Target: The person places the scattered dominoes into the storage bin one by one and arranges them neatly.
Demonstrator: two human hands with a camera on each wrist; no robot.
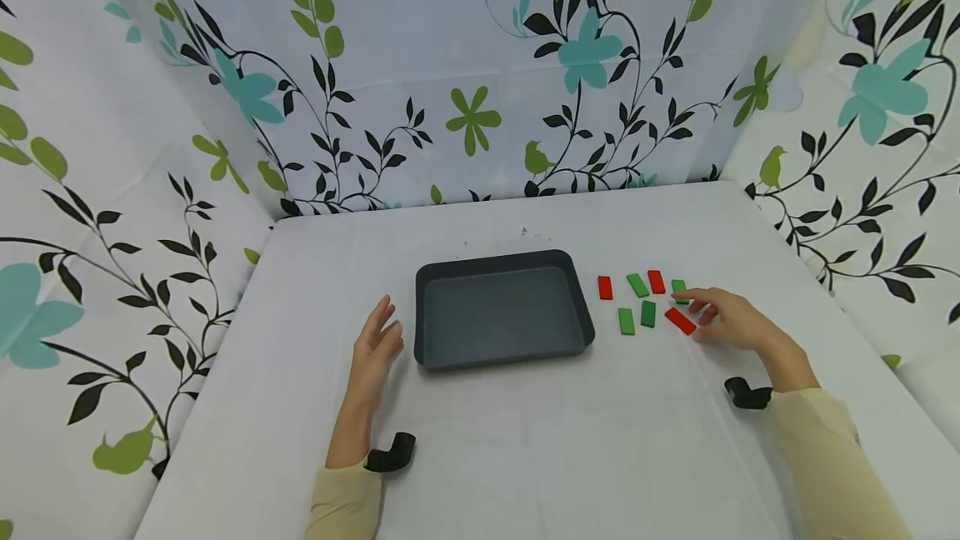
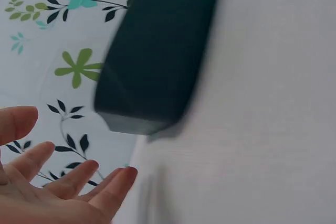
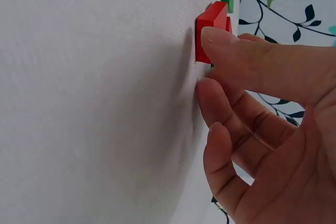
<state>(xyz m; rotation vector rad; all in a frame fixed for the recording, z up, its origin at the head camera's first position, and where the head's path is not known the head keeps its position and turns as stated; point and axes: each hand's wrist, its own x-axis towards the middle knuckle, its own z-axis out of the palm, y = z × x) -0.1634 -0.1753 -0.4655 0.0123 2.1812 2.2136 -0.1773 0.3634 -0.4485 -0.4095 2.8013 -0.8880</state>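
A dark grey rectangular tray [image 1: 504, 307] lies on the white table. My left hand [image 1: 372, 348] is held beside its left edge, fingers apart and holding nothing; in the left wrist view the tray's dark side [image 2: 157, 45] rises beyond the fingers. To the right of the tray lie several small red and green blocks. My right hand [image 1: 731, 322] reaches over the rightmost ones, its fingertips at a green block [image 1: 679, 287] and its thumb close to a tilted red block [image 1: 681, 321]. The right wrist view has the thumb overlapping a red block [image 3: 206, 43]; whether they touch, I cannot tell.
Two more red blocks [image 1: 605, 287] and several green blocks [image 1: 626, 322] are loosely spread between the tray and my right hand. A leaf-patterned cloth [image 1: 480, 65] hangs behind the table and along both sides. Each wrist wears a black camera mount [image 1: 392, 452].
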